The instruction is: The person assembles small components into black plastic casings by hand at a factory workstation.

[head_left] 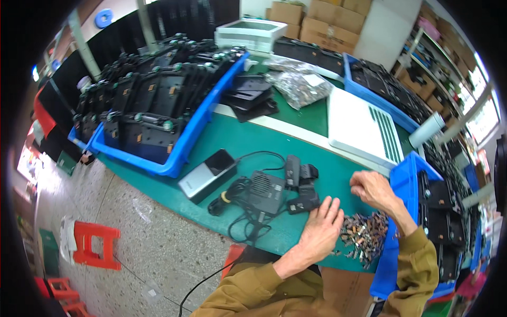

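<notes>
Small copper, silver and dark parts (365,238) lie heaped on the green table (251,138). My left hand (321,230) stretches open beside them; my right hand (375,190) curls beyond, its grip hidden.

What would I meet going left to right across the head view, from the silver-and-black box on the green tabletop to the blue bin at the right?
Silver-and-black box → black vented box → left hand → heap of small parts → blue bin.

One parts pile (365,235), one adapter (267,193), one panel (355,121).
</notes>
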A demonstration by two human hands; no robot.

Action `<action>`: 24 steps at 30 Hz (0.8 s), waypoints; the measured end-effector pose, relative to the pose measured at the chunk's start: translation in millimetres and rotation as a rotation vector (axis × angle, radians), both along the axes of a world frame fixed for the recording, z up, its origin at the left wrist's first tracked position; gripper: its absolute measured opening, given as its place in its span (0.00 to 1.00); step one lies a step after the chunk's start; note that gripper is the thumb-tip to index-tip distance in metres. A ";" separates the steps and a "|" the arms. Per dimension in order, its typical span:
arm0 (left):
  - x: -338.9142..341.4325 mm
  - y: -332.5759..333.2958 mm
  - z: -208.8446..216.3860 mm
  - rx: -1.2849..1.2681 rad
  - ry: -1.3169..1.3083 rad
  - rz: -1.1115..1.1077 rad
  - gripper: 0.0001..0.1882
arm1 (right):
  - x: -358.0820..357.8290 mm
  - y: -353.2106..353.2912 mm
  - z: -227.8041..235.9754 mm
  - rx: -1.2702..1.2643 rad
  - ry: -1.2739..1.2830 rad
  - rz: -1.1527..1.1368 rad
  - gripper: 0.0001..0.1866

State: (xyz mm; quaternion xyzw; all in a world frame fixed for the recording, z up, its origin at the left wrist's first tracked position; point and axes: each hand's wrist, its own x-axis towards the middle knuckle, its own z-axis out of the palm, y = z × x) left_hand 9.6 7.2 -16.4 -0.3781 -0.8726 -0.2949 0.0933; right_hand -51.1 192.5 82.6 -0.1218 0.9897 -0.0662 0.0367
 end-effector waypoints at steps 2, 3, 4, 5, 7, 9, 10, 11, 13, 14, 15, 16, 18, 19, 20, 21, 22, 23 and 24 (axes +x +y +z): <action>1.3 -2.8 3.0 -0.007 -0.011 -0.017 0.28 | -3.5 0.5 12.8 -0.043 0.006 -0.043 0.09; 1.7 -2.0 3.4 -0.033 -0.012 -0.011 0.28 | -3.3 1.9 21.7 -0.035 -0.020 -0.093 0.10; 2.1 -2.7 4.2 -0.060 -0.011 -0.002 0.28 | -2.6 2.8 29.9 -0.029 -0.045 -0.139 0.10; 2.1 -3.1 4.5 -0.056 -0.017 -0.007 0.29 | -2.9 6.9 33.4 -0.028 -0.031 -0.154 0.10; 1.0 -4.0 5.4 -0.043 -0.020 -0.012 0.29 | -6.6 14.0 39.0 -0.018 -0.022 -0.177 0.10; 1.7 -4.5 5.0 -0.028 -0.023 -0.003 0.29 | -7.5 19.1 41.1 -0.015 0.009 -0.184 0.10; 1.6 -4.2 4.0 -0.016 -0.019 -0.004 0.29 | -10.3 21.9 41.8 -0.017 0.009 -0.180 0.10; 1.3 -4.2 2.9 -0.003 -0.015 -0.001 0.29 | -14.5 24.1 42.8 -0.049 -0.030 -0.165 0.12; 0.7 -4.0 3.4 -0.012 -0.015 0.001 0.28 | -24.4 19.3 47.2 -0.104 -0.092 -0.159 0.14; 0.4 -3.8 3.3 -0.017 -0.016 -0.006 0.28 | -29.9 11.8 50.8 -0.104 -0.094 -0.147 0.14; 0.1 -4.0 1.9 -0.006 0.000 -0.002 0.28 | -36.3 0.1 54.3 -0.139 -0.084 -0.134 0.14; 0.6 -4.0 2.5 -0.004 0.002 0.010 0.28 | -42.0 -10.8 58.5 -0.172 -0.072 -0.121 0.13; 0.5 -2.2 1.4 0.005 0.009 -0.003 0.28 | -61.6 -26.7 51.0 -0.211 -0.048 -0.062 0.14; 0.2 -1.0 1.0 0.024 0.009 -0.003 0.28 | -73.2 -36.4 45.3 -0.266 -0.029 -0.016 0.15; -0.2 -7.0 1.0 0.010 0.006 0.028 0.28 | -89.3 -54.6 36.2 -0.338 -0.016 0.054 0.16; -0.5 -9.3 1.7 0.006 -0.007 0.026 0.27 | -103.3 -69.1 29.2 -0.336 -0.019 0.070 0.16; 0.1 -6.0 4.8 0.016 -0.012 0.004 0.27 | -113.9 -76.9 27.1 -0.379 -0.004 0.047 0.17; 0.6 -5.6 4.5 0.034 -0.011 0.008 0.27 | -128.3 -88.2 19.8 -0.435 0.004 0.038 0.19; 0.9 -5.9 4.9 0.036 -0.008 0.018 0.27 | -143.8 -98.5 11.1 -0.433 0.005 0.049 0.19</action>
